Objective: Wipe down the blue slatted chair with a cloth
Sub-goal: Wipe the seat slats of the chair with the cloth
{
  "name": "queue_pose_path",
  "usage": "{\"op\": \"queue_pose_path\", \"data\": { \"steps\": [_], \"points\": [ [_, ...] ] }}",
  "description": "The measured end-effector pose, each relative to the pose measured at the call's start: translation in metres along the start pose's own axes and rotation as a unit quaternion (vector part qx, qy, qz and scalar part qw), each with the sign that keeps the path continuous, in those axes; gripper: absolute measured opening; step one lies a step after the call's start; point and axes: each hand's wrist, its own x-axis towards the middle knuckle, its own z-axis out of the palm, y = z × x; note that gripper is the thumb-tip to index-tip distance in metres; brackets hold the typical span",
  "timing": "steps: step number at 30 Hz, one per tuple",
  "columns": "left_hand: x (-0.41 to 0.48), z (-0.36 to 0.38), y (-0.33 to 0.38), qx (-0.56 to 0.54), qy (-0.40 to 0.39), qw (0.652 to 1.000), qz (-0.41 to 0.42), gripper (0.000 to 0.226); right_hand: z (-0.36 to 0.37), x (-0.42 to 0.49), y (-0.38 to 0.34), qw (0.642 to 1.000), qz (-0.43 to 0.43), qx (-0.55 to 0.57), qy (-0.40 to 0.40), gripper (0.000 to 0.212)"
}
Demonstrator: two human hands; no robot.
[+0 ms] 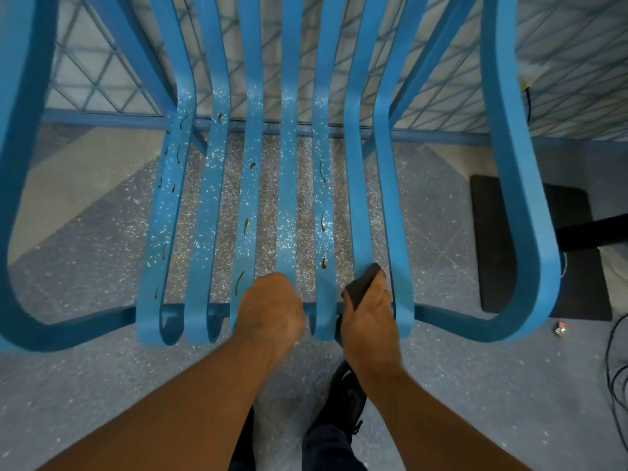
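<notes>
The blue slatted chair fills the view, seen from above, its seat slats running away from me. Brown streaks and white specks mark the left and middle slats; the two rightmost slats look clean. My left hand grips the front end of a middle slat, fingers curled over it. My right hand holds a dark cloth against the front end of the second slat from the right. Part of the cloth hangs below the slat edge.
A wire mesh fence stands behind the chair back. A black mat lies on the speckled floor at right, with dark cables beyond it. My dark shoes stand just before the seat's front edge.
</notes>
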Motion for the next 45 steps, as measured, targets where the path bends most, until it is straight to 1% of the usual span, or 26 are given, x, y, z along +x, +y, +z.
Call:
{"op": "queue_pose_path", "data": {
  "steps": [2,3,4,6,8,10,13,16,19,21,23,25,27,29,31,32,34,35,36,37,38,39,40,42,44,45],
  "points": [
    [0.002,-0.001,0.003,0.002,-0.008,1.0,-0.006,0.025,-0.007,0.019,-0.01,0.999,0.042,0.01,-0.009,0.045],
    [0.002,-0.001,0.003,-0.001,-0.008,1.0,-0.01,0.025,-0.011,0.031,-0.019,0.997,0.072,0.016,-0.032,0.041],
    [0.002,0.0,0.003,-0.007,-0.005,1.0,-0.013,0.027,-0.016,0.042,-0.027,0.994,0.098,0.022,-0.054,0.042],
    [0.001,0.002,0.003,-0.034,-0.001,0.999,-0.015,0.029,-0.018,0.054,-0.038,0.992,0.113,0.029,-0.043,0.046],
    [0.0,0.003,0.003,-0.065,0.0,0.998,-0.024,0.03,-0.015,0.047,-0.039,0.996,0.087,0.029,0.003,0.047],
    [0.001,0.003,0.002,-0.087,0.006,0.996,-0.033,0.03,-0.007,0.029,-0.027,0.998,0.044,0.029,0.022,0.055],
    [0.0,0.002,0.003,-0.123,0.005,0.992,-0.039,0.027,0.003,0.002,-0.005,1.0,0.002,0.012,0.007,0.07],
    [-0.002,0.003,0.004,-0.132,0.007,0.99,-0.041,0.024,0.01,-0.012,0.008,1.0,-0.016,-0.002,0.004,0.078],
    [-0.001,0.003,0.004,-0.078,0.006,0.997,-0.024,0.025,0.009,-0.016,0.007,1.0,0.002,-0.001,-0.022,0.081],
    [0.001,0.005,0.003,-0.047,0.01,0.999,-0.025,0.026,0.001,-0.019,0.005,0.999,0.009,0.014,-0.043,0.079],
    [0.002,0.006,0.003,-0.019,0.017,0.999,-0.024,0.026,-0.008,-0.017,0.005,0.997,0.004,-0.003,-0.071,0.079],
    [0.003,0.007,0.005,0.013,0.021,0.999,-0.026,0.028,-0.016,-0.018,0.007,0.996,0.001,-0.029,-0.086,0.074],
    [0.003,0.008,0.006,0.03,0.033,0.998,-0.032,0.031,-0.027,-0.021,0.01,0.997,-0.005,0.0,-0.083,0.062],
    [-0.001,0.007,0.01,0.054,0.038,0.997,-0.037,0.023,-0.039,-0.021,0.013,0.994,-0.001,0.056,-0.098,0.054],
    [-0.008,0.007,0.014,0.084,0.055,0.994,-0.033,0.011,-0.048,-0.019,0.015,0.99,0.026,0.101,-0.094,0.061],
    [-0.014,0.008,0.017,0.085,0.076,0.993,-0.028,0.01,-0.054,-0.018,0.016,0.989,0.038,0.114,-0.088,0.062],
    [-0.026,0.012,0.023,0.067,0.13,0.989,0.003,0.016,-0.066,-0.018,0.017,0.989,0.021,0.126,-0.078,0.06],
    [-0.032,0.015,0.026,0.055,0.157,0.985,0.038,0.02,-0.072,-0.018,0.019,0.989,0.0,0.132,-0.072,0.056],
    [-0.038,0.02,0.029,0.032,0.165,0.982,0.086,0.026,-0.08,-0.018,0.019,0.987,-0.019,0.147,-0.067,0.049],
    [-0.045,0.025,0.032,-0.022,0.156,0.978,0.14,0.031,-0.088,-0.018,0.02,0.982,-0.034,0.17,-0.07,0.043],
    [-0.052,0.029,0.035,-0.095,0.128,0.972,0.175,0.034,-0.095,-0.018,0.021,0.977,-0.037,0.192,-0.081,0.038],
    [-0.058,0.031,0.039,-0.166,0.079,0.966,0.181,0.036,-0.101,-0.018,0.021,0.971,-0.043,0.213,-0.094,0.035],
    [-0.064,0.031,0.042,-0.227,0.027,0.959,0.17,0.038,-0.107,-0.019,0.021,0.966,-0.045,0.233,-0.106,0.033],
    [-0.071,0.032,0.049,-0.325,-0.054,0.933,0.142,0.04,-0.116,-0.02,0.024,0.955,-0.043,0.27,-0.118,0.03],
    [-0.076,0.031,0.055,-0.398,-0.078,0.906,0.119,0.038,-0.125,-0.021,0.024,0.936,-0.019,0.317,-0.15,0.026],
    [-0.079,0.029,0.059,-0.42,-0.076,0.898,0.109,0.036,-0.131,-0.022,0.023,0.919,-0.002,0.352,-0.177,0.022]
  ]
}}
